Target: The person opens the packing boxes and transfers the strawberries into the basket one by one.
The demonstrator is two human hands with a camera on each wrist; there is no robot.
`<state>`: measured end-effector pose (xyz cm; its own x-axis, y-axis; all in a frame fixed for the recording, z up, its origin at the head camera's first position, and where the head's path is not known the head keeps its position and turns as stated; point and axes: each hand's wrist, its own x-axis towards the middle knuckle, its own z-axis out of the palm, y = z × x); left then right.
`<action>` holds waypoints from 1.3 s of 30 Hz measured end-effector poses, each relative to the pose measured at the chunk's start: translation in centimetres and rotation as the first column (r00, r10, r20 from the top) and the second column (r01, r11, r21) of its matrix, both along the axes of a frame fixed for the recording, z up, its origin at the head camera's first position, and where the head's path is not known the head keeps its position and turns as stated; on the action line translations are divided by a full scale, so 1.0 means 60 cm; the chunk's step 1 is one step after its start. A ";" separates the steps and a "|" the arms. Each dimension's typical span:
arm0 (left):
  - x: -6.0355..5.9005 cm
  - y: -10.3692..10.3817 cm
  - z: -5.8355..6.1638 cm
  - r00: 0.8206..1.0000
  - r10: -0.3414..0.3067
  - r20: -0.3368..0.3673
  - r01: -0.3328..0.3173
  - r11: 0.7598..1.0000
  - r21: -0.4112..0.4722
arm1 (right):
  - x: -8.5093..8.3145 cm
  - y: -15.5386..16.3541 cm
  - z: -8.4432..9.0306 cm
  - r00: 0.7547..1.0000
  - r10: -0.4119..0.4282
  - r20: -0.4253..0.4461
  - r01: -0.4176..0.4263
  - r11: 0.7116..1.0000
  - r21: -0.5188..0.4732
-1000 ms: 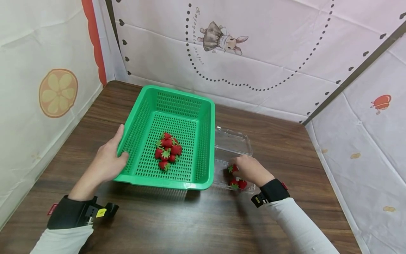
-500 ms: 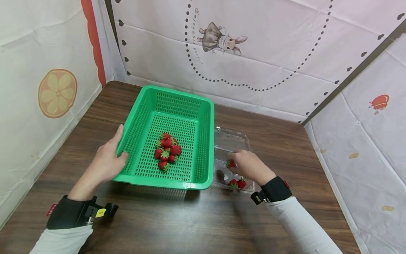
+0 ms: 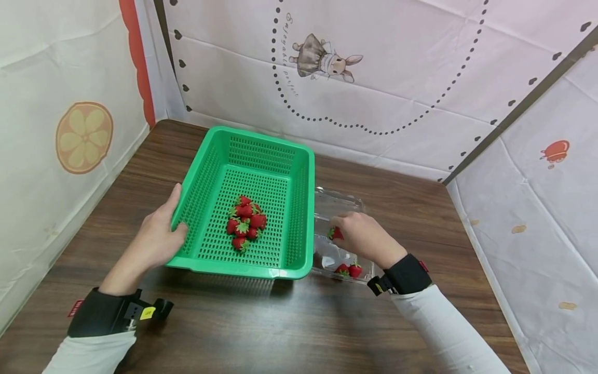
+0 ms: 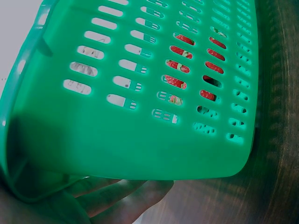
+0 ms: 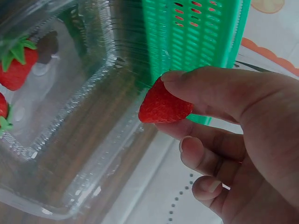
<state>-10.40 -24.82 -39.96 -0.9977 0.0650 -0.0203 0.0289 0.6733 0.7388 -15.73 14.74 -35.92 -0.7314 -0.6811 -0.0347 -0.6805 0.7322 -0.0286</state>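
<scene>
Head view: I see my left hand point(image 3: 156, 241) gripping the near left corner of the green basket point(image 3: 280, 259). The thumb lies over the rim and the fingers curl under it, and the left wrist view shows those fingers point(image 4: 117, 198) below the basket's slotted side. That corner looks lifted a bit off the brown table point(image 3: 233, 332). My left arm comes in from the lower left in a white sleeve with a black wrist band point(image 3: 100, 314).

My right hand point(image 3: 362, 236) is on the other side of the basket, just above the clear plastic box point(image 3: 343, 200). It pinches one strawberry point(image 5: 163, 105) between thumb and first finger, and the other fingers are curled below it. The berry is off the box floor, close to the basket's right wall.

Two more strawberries point(image 3: 348, 270) lie in the box, near my right wrist. A pile of strawberries point(image 3: 245, 223) sits in the basket, between my two hands.

On the cloth wall far past my hands there is a rabbit picture point(image 3: 324, 59) with curved writing point(image 3: 291, 54) beside it. It is too small for me to read.
</scene>
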 end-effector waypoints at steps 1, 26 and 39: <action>0.000 0.000 0.000 1.000 0.000 0.000 0.000 1.000 0.001 | -0.001 -0.002 0.003 1.000 0.004 -0.008 -0.003 1.000 0.002; 0.001 -0.004 -0.001 1.000 -0.003 0.017 0.003 1.000 -0.010 | -0.010 -0.067 0.074 0.992 0.080 -0.096 -0.083 0.996 -0.028; 0.002 -0.001 -0.001 1.000 -0.003 0.015 0.003 1.000 -0.013 | -0.020 -0.129 0.078 0.986 0.149 -0.075 -0.149 0.989 -0.001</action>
<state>-10.29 -24.89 -40.04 -0.9970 0.0678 -0.0362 0.0199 0.6824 0.7307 -16.94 7.01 -31.26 -0.6219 -0.7828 0.0215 -0.7825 0.6223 0.0217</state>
